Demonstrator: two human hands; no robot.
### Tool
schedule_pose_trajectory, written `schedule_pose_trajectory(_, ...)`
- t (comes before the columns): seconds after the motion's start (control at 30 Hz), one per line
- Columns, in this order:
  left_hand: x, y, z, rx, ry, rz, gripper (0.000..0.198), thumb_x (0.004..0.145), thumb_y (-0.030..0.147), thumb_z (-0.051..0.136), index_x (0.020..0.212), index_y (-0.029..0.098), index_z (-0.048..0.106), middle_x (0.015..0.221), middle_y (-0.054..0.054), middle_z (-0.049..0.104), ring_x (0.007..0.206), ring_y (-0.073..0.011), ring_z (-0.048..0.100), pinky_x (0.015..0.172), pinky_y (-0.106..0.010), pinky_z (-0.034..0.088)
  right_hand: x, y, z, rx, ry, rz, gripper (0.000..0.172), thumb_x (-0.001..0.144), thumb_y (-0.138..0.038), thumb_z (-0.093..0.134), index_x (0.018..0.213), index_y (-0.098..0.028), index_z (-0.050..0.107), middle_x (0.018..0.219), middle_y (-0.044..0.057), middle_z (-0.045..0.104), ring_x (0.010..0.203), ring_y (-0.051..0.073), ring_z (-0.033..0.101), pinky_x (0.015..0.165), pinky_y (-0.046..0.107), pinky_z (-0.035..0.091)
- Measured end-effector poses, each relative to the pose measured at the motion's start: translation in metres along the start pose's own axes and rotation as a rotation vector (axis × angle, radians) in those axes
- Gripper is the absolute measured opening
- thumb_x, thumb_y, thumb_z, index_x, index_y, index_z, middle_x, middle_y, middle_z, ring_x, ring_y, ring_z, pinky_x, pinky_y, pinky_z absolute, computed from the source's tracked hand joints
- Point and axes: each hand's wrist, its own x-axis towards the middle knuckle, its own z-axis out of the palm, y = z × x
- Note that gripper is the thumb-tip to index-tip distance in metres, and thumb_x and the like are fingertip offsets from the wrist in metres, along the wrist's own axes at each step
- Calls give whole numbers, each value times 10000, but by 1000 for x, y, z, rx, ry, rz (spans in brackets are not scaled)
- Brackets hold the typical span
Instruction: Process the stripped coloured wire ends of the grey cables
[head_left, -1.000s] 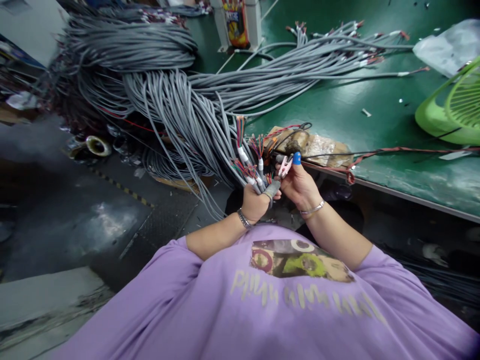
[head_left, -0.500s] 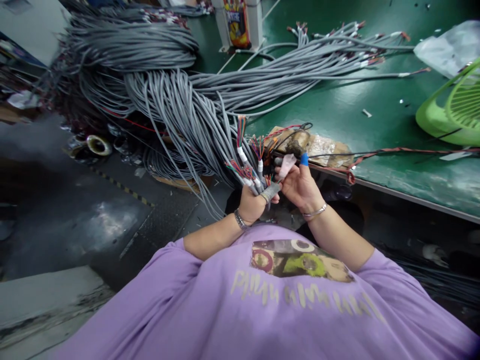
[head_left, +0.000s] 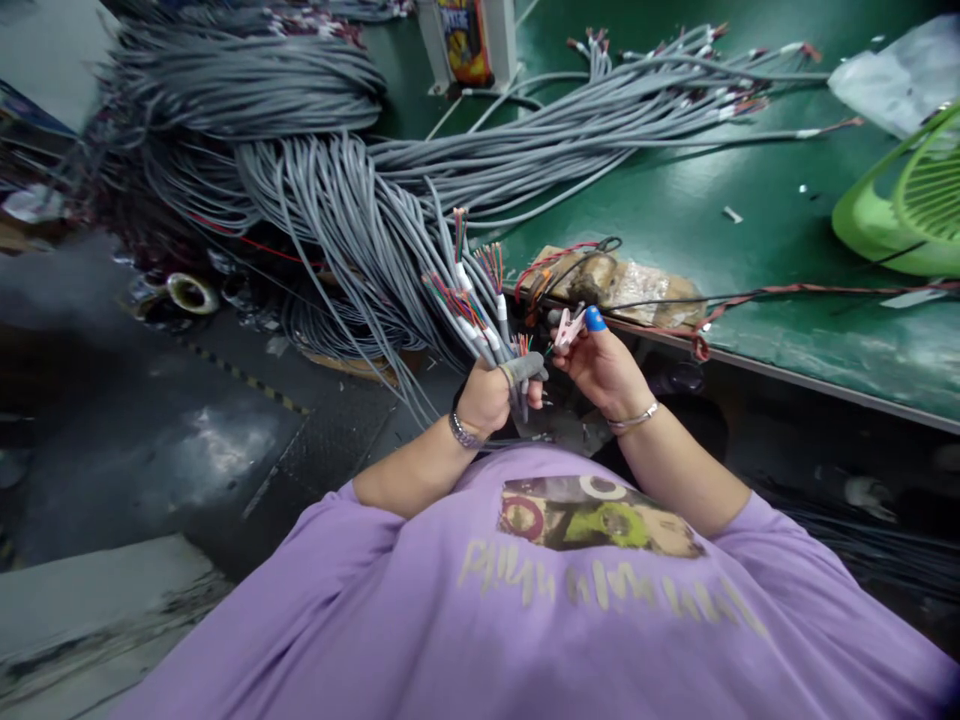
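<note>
My left hand is closed around the ends of several grey cables, a grey cover on its thumb. Thin multicoloured wires fan out of the cables above white bands. Close by on the right, my right hand pinches a small pink clip-like tool between thumb and fingers. A blue cover sits on that thumb. The tool's tip is near the wire ends by my left thumb; whether it touches a wire I cannot tell.
A large grey cable bundle drapes over the left table edge. More cables lie across the green table. A taped cardboard piece with cords lies at the front edge. At right stand a green fan and a plastic bag.
My left hand has moved slightly left with the cables, widening the gap between the hands. The pink tool has turned and shows more clearly in my right hand.
</note>
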Motion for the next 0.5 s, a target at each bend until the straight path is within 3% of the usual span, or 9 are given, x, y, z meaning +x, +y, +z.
schedule_pose_trajectory(0.1,1,4,-3,19,-46,-49,399,600,505,827,623,157,633,456,3,573,375,-114,528,398,-252,463,-3,6,-3,-28,-90,0,577,639,-737,769,881,-224,658,760,-6,667,616,112,559,580,250,488)
schedule_pose_trajectory(0.23,1,3,-4,58,-59,-51,417,592,514,839,615,152,633,472,-3,589,379,-109,532,406,-248,472,-12,16,-8,-30,-271,37,458,624,-519,893,851,-204,649,688,-31,627,602,128,614,631,294,523)
schedule_pose_trajectory(0.5,-4,-16,-1,89,46,87,437,613,544,842,676,155,653,526,6,631,436,-100,567,465,-238,518,-21,22,-5,-98,-149,26,410,670,-473,880,770,-203,588,565,-57,574,510,129,596,529,273,483)
